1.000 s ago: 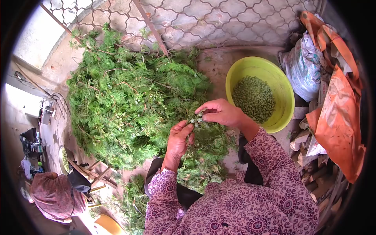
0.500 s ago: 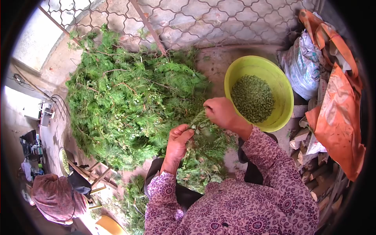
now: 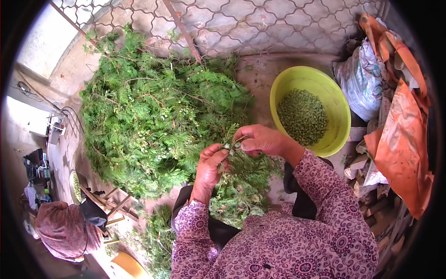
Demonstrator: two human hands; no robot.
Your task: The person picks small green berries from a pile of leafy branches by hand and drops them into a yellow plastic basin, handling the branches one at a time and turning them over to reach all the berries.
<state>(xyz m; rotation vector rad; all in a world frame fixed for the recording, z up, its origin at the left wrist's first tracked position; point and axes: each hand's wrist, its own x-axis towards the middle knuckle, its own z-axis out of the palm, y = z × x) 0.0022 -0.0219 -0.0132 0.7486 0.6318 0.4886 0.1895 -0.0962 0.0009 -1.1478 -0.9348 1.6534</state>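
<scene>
My left hand (image 3: 209, 169) is closed in a pinch on an evergreen sprig (image 3: 231, 148) with small pale green cones. From the right, my right hand (image 3: 265, 141) meets it, thumb and forefinger pressed together at the cones on the same sprig. Its fingertips partly hide what they grip. Below and behind both hands lies a large heap of cut evergreen branches (image 3: 148, 116), dotted with pale cones. Beyond my right hand stands a yellow-green basin (image 3: 341, 111), holding many small green cones (image 3: 303, 116).
A wavy metal grille (image 3: 260, 28) runs along the far side. On the right are a white woven sack (image 3: 360, 79), an orange sheet (image 3: 402, 153) and stacked wood (image 3: 381, 214). Another person (image 3: 67, 230) is at lower left, near a wooden stool (image 3: 114, 204) and a yellow container (image 3: 127, 266).
My right hand has moved slightly left and down, closer to my left hand, and its fingers now pinch at the cones. The left hand stays nearly in place.
</scene>
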